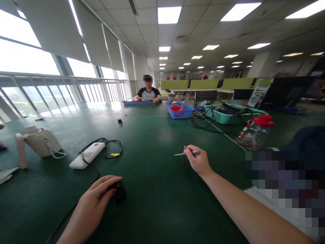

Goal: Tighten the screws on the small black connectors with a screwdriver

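My left hand [98, 200], low on the left of the head view, is closed around a small black block-like object [119, 192] at the green table [152, 169]. The exact kind of that object cannot be made out. Farther right, my right hand [198, 161] grips a small screwdriver [180, 154] between thumb and fingers. Its thin metal shaft points left, roughly level, away from the black object. Part of the handle is hidden by my fingers. A white power bank [87, 156] with a black cable [113, 140] lies beyond my left hand.
A beige bottle [42, 140] stands at left. Ahead are a blue basket [179, 111], a green basket [223, 115] with tangled cables, and a red-lidded jar [256, 134]. A small black piece [120, 121] lies mid-table. Another person [149, 93] sits at the far end; someone is close at right.
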A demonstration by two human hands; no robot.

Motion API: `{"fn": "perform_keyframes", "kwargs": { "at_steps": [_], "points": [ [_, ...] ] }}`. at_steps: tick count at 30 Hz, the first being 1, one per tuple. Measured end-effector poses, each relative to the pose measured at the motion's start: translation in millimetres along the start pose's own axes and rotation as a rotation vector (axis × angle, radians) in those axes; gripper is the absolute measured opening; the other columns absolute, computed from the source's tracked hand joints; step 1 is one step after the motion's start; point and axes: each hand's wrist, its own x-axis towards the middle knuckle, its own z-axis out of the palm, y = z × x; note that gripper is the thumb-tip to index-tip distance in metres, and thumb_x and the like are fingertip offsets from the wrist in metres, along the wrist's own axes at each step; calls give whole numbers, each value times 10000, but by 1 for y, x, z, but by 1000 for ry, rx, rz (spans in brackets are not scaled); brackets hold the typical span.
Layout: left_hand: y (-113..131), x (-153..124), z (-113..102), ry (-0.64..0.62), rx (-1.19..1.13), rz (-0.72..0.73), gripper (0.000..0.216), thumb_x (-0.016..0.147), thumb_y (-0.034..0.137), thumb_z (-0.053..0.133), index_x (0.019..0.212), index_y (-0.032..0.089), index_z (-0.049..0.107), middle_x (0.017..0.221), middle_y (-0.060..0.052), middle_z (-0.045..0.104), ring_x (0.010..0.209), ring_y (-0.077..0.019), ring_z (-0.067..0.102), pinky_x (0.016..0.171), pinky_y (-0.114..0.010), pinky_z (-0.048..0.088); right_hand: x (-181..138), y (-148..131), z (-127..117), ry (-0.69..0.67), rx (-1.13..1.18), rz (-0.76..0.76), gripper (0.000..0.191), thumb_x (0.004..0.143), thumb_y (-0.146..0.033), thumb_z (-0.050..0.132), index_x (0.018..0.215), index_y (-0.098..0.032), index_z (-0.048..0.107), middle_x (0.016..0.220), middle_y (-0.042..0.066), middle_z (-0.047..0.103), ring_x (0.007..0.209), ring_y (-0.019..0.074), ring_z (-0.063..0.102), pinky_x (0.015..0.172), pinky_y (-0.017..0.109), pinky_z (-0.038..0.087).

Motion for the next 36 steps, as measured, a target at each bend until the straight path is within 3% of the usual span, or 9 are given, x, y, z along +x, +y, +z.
{"fn": "perform_keyframes", "kwargs": {
  "at_steps": [9,15,18,28,33,36],
  "points": [
    [-3,-3,-2,-108,-37,97,295,881,334,499,1092,284,700,1208,-24,681,1122,-244,636,980,-375,518,0,3,2,-51,4,-5,363,943,-396,450,654,-223,585,555,-12,550,532,152,521,557,278,429],
    [-6,7,-9,-310,-80,130,283,885,282,487,1042,309,721,1232,-3,674,1136,-235,634,994,-382,506,0,3,2,-46,-20,-17,364,943,-382,458,644,-221,589,540,-19,542,533,153,522,599,286,433],
    [-5,7,-14,-352,-65,124,296,888,259,475,1034,323,724,1250,12,663,1148,-224,627,998,-377,502,0,2,2,-52,-19,-24,359,942,-378,463,650,-219,598,548,-20,558,538,154,535,611,287,426],
    [-3,4,-16,-401,20,165,310,898,278,483,1063,378,726,1237,33,670,1180,-227,601,1032,-403,476,1,1,1,-61,-28,-32,358,941,-359,465,649,-212,610,558,-14,582,541,147,539,608,283,420],
    [6,-2,-7,-376,166,198,366,852,425,602,1217,431,630,1209,39,686,1108,-240,634,975,-381,525,0,3,2,-62,-48,-32,366,945,-381,456,653,-219,606,571,-10,585,566,157,552,611,281,422],
    [6,-4,-6,-324,242,218,366,840,497,597,1198,437,642,1251,35,663,1154,-266,605,998,-428,504,0,2,2,-67,-49,-31,367,943,-386,456,652,-218,601,572,-8,581,576,162,552,611,282,419]
  ]
}}
